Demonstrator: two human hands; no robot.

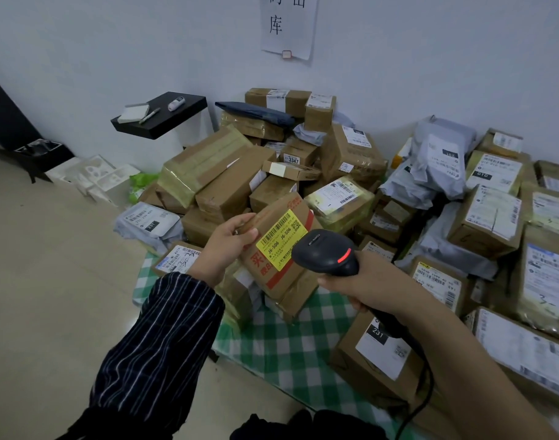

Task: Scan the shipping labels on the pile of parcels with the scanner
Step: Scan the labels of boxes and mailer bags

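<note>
My left hand (230, 241) grips the left edge of a brown cardboard parcel (279, 274) with red print, holding it tilted above the pile. A yellow shipping label (281, 239) with a barcode faces up on it. My right hand (364, 285) holds the black corded scanner (326, 252) by its handle. The scanner's head sits just right of the label, and a red light glows on its top. The pile of parcels (272, 173) lies behind and to the right.
Cardboard boxes and grey mailer bags cover the floor by the white wall, on a green checked cloth (291, 350). A box marked 231 (376, 357) lies under my right arm. A black shelf (160, 114) with a pen stands at the back left. Bare floor (49, 281) is on the left.
</note>
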